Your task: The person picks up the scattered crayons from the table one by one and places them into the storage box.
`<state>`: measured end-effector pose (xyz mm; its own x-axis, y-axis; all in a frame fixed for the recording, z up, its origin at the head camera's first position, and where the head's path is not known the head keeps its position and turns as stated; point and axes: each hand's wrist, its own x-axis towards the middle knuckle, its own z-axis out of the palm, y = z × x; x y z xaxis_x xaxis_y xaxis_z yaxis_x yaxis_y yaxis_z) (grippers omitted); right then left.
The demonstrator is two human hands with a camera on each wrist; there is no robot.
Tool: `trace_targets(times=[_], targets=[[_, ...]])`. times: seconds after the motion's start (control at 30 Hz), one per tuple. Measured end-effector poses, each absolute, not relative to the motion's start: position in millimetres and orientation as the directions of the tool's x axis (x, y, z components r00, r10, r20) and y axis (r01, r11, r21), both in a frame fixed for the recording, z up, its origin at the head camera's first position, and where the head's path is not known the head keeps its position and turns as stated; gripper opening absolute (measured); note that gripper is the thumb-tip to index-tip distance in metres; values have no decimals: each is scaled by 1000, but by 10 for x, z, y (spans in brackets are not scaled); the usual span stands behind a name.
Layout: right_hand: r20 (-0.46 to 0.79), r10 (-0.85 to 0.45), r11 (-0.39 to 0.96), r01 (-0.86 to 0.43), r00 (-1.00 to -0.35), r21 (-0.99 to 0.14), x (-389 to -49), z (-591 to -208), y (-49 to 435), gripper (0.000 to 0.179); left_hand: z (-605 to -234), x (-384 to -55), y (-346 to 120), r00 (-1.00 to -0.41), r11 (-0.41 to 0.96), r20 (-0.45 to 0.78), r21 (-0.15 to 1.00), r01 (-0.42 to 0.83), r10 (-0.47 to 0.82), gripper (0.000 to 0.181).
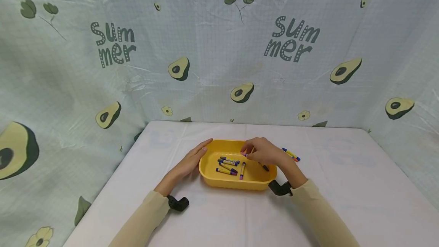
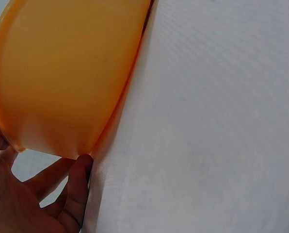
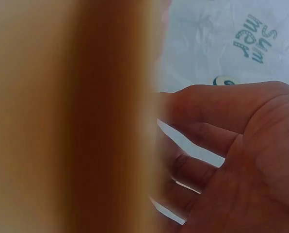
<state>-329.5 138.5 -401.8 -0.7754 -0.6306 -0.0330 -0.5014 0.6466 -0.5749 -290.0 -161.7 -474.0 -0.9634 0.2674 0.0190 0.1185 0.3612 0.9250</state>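
Note:
A yellow plastic basin (image 1: 236, 185) holds several crayons with yellow-and-blue wrappers, among them one with a purple end (image 1: 242, 171) near the front wall. At the basin's left side, my left hand (image 1: 188, 162) rests with its fingers extended against the outside and rim; the left wrist view shows its fingertips (image 2: 80, 167) touching the wall. Over the back right of the basin, my right hand (image 1: 264, 151) pinches a small crayon with a pinkish-purple end (image 1: 244, 154). The basin's blurred wall (image 3: 105, 116) covers much of the right wrist view and hides the fingertips and that crayon.
Beyond the basin's right side, a few more crayons (image 1: 291, 154) lie on the white-covered table (image 1: 164, 136). A dark crayon (image 1: 264, 167) is partly hidden beneath the right hand. Behind the table hangs a pale curtain (image 1: 212, 41) with avocado prints.

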Motion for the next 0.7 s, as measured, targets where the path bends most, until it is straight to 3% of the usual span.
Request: trace_targets(times=[0.7], targets=[[-57,-651,648,-515,-757,-561,-3268,-4083,1347,21,-4741,-2872,-1636,-960,356,24,926,126,278,50]])
